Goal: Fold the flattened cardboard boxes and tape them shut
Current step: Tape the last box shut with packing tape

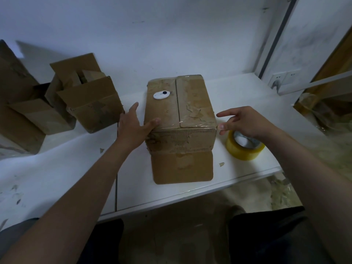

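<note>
Two open hands bracket the box [190,103], left hand [131,126] touching its corner, right hand [245,122] empty beside it; turning it to tape the loose flap [182,168] looks next.

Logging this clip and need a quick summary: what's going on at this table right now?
A person has a cardboard box on the white table. The left hand rests against its near left corner, thumb on top; the right hand hovers open by its right edge, above a yellow tape roll. The top seam is taped, and a small white cutter lies there. A near flap lies open on the table. Open boxes stand at left.
</note>
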`<state>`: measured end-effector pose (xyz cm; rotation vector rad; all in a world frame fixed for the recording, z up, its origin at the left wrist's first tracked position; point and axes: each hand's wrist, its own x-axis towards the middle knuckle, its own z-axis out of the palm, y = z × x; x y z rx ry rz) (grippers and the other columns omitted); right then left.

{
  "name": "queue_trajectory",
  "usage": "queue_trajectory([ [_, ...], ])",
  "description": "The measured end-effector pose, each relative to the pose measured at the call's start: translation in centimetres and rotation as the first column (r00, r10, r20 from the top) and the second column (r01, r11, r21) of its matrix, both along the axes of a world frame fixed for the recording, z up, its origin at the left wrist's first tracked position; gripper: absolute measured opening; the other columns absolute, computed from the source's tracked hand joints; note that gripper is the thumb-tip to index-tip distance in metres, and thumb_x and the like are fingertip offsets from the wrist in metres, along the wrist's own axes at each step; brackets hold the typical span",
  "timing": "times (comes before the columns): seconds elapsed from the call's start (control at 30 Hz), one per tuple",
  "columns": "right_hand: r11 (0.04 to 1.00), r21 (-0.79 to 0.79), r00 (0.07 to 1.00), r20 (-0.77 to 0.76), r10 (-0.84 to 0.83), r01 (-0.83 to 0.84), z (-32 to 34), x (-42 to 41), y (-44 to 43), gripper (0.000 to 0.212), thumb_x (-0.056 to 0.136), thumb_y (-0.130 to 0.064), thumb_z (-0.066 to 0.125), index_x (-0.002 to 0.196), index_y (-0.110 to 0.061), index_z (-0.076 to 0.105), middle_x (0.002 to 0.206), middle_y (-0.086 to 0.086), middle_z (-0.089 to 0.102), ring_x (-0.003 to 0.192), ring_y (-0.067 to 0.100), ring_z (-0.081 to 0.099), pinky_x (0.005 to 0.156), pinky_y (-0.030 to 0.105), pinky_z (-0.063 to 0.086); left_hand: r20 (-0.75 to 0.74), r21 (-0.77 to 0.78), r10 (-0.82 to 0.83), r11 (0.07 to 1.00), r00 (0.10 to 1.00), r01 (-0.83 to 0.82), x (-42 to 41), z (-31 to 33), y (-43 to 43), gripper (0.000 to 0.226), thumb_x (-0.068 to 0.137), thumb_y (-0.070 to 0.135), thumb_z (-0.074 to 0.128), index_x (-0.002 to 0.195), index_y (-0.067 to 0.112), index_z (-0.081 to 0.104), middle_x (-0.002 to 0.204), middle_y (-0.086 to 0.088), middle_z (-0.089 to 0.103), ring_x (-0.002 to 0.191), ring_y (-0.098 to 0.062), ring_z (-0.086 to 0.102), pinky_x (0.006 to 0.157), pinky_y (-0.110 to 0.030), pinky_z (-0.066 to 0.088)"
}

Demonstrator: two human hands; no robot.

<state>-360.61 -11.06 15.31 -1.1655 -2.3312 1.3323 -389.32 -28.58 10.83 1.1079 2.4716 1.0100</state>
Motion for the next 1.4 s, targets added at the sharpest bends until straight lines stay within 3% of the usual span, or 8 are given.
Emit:
queue_trajectory([
  [0.3,0.993,0.108,0.997,0.059,-0.057,0.051,-2.1,-1.0,0.0,0.035,0.084,-0.021,0.080,0.117,-0.028,0.072,0.077,-0.009,0.076,0.090,0.009,0.071,0.100,0.040,0.050,-0.020,0.004,0.017,1.000,1.000,-0.017,1.0,-0.4,0.5,0.090,0.088,0.062,0.061,0.157,0.020,0.022,0.159,-0.014,0.031,0.146,-0.035,0.027,0.117,-0.058,0.025],
  [0.43,0.945,0.275,0.965,0.136,-0.223,0.180,-3.1,-1.3,-0.2,0.051,0.078,-0.042,0.084,0.124,-0.028,0.068,0.094,-0.007,0.073,0.087,0.012,0.064,0.088,0.035,0.051,-0.031,0.006,0.029,1.000,0.999,-0.029,1.1,-0.7,0.8,0.084,0.092,0.060,0.056,0.157,0.017,0.022,0.159,-0.015,0.032,0.146,-0.037,0.027,0.117,-0.058,0.025],
  [0.57,0.867,0.471,0.931,0.217,-0.294,0.164,-3.4,-1.6,-0.2,0.052,0.083,-0.050,0.077,0.129,-0.031,0.063,0.107,-0.007,0.072,0.096,0.019,0.064,0.084,0.036,0.052,0.179,-0.034,0.062,0.998,0.982,-0.057,0.7,-0.5,0.6,0.082,0.095,0.064,0.045,0.158,0.020,0.017,0.162,-0.016,0.025,0.149,-0.037,0.022,0.119,-0.057,0.022],
  [0.67,0.757,0.638,0.971,0.063,-0.230,0.138,-2.1,-1.9,-0.6,0.033,0.097,-0.039,0.062,0.128,-0.026,0.066,0.121,-0.003,0.069,0.110,0.022,0.060,0.094,0.036,0.048,-0.174,-0.116,-0.011,0.993,0.985,-0.010,1.0,0.4,-0.3,0.076,0.100,0.061,0.036,0.158,0.016,0.015,0.164,-0.016,0.017,0.153,-0.035,0.006,0.122,-0.058,0.008],
  [0.77,0.749,0.659,0.986,-0.072,0.152,-0.067,-0.7,-3.1,-2.9,0.033,0.105,-0.030,0.047,0.124,-0.017,0.070,0.135,0.004,0.063,0.128,0.024,0.053,0.106,0.026,0.033,-0.580,-0.052,-0.204,0.975,0.789,0.214,2.6,1.7,-0.4,0.058,0.107,0.041,0.027,0.154,0.006,0.025,0.163,-0.015,0.022,0.154,-0.032,0.006,0.122,-0.058,0.008],
  [0.83,0.709,0.640,0.931,0.028,0.364,-0.297,-0.9,-4.2,-4.8,0.045,0.107,-0.035,0.036,0.139,-0.014,0.059,0.149,0.003,0.052,0.142,0.021,0.039,0.118,0.027,0.023,-0.696,-0.153,-0.359,0.921,0.622,0.359,4.3,1.9,-0.1,0.056,0.106,0.034,0.024,0.149,0.000,0.035,0.159,-0.019,0.030,0.152,-0.034,0.017,0.121,-0.058,0.016],
  [1.0,0.574,0.641,0.859,0.338,0.385,-0.509,-2.5,-5.5,-7.0,0.070,0.101,-0.053,0.004,0.160,-0.020,0.022,0.166,-0.003,0.019,0.154,0.012,0.008,0.126,0.038,0.005,-0.650,-0.365,-0.563,0.821,0.511,0.439,6.6,0.1,-1.0,0.078,0.100,0.051,0.016,0.149,-0.006,0.035,0.157,-0.024,0.034,0.149,-0.034,0.027,0.121,-0.047,0.019],
  [1.4,0.576,0.688,0.891,0.410,0.195,-0.442,-3.1,-4.5,-6.4,0.075,0.097,-0.057,0.002,0.158,-0.021,0.025,0.167,-0.005,0.016,0.154,0.012,0.008,0.125,0.038,0.007,-0.585,-0.392,-0.550,0.835,0.596,0.386,2.9,0.2,-2.6,0.093,0.095,0.072,0.008,0.157,0.003,0.017,0.166,-0.014,0.009,0.154,-0.022,0.003,0.125,-0.045,0.014],
])
